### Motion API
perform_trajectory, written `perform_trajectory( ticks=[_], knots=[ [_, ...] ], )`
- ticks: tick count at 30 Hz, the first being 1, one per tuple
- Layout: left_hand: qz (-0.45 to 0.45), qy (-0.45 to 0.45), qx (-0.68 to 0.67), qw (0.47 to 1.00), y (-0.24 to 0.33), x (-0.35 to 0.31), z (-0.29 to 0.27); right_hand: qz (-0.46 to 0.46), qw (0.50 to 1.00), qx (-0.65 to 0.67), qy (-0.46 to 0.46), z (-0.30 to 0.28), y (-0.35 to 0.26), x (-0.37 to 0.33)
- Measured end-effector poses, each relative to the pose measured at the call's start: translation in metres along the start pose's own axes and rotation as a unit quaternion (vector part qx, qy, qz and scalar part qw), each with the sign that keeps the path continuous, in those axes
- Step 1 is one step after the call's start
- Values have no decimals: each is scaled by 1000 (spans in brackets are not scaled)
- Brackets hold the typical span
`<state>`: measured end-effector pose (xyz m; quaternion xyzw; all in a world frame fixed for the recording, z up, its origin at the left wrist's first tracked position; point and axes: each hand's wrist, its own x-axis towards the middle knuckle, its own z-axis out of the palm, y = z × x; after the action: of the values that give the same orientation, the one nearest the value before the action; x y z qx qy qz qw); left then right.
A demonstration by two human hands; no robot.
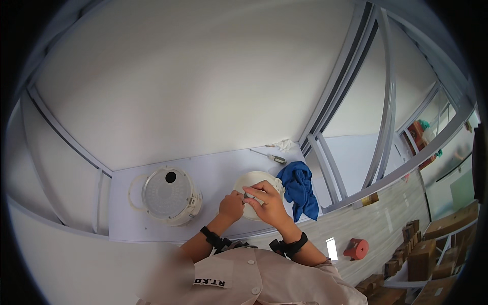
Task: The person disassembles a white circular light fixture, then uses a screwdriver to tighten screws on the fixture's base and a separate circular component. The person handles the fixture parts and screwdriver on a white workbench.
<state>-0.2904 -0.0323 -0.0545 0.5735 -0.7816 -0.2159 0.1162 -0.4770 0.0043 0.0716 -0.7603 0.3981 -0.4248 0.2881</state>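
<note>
My left hand and my right hand meet over a round white lid-like part on the table. The fingers of my right hand are bent around a small grey piece, its kind too small to tell. My left hand is closed right against that piece; what it holds is hidden. To the left stands a round white appliance, like a rice cooker, with a handle loop at its left side. Its top is a translucent, greyish disc with a black round spot.
A blue cloth lies right of the white part. Behind are a screwdriver and crumpled white tissue. Metal frame posts rise at the table's right end. Beyond, a red roll and cardboard boxes are on the floor side.
</note>
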Motion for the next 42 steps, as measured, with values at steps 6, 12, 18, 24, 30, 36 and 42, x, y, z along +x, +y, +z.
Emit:
perform_trajectory(
  ticks=[6,12,18,24,30,36,42],
  knots=[
    [-11,-11,-2,1000,4,-2,-3,-37,997,13,64,4,-14,8],
    [-36,39,-53,997,7,-3,3,-32,999,-11,24,-2,-7,6],
    [-1,-1,-7,1000,9,-4,-4,-31,996,-25,83,-1,-9,9],
    [16,42,-34,998,1,-5,16,-109,990,-44,78,0,-13,9],
    [41,28,5,999,9,-6,11,-24,998,-47,19,-10,-6,2],
    [34,30,21,999,2,-3,22,-95,994,-24,49,-3,-11,4],
    [35,46,-2,998,4,-5,20,-53,998,-32,29,-3,2,-4]
  ],
)
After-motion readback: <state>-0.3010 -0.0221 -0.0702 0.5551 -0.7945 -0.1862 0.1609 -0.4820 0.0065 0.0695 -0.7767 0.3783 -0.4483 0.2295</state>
